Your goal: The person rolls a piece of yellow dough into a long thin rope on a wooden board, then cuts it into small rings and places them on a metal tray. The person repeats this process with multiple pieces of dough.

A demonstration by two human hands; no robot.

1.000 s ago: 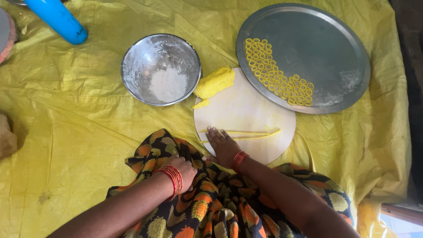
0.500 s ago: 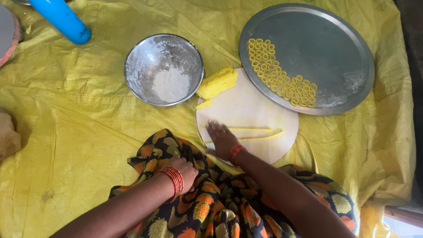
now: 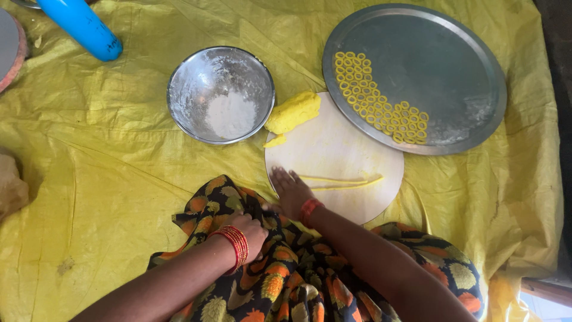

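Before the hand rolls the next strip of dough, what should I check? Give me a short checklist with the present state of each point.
1. Right hand flat on the round board: ok.
2. Thin yellow dough strips lying on the board: ok.
3. Dough lump within reach at the board's edge: ok.
4. Flour in the steel bowl: ok.
5. Free space on the tray beside the dough rings: ok.
6. Left hand free: not ok, resting on patterned cloth.

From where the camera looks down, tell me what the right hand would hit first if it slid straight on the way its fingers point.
The right hand lies flat on the round board, fingers toward the upper left. Straight on, it would probably first meet the small yellow dough bit, then the steel bowl.
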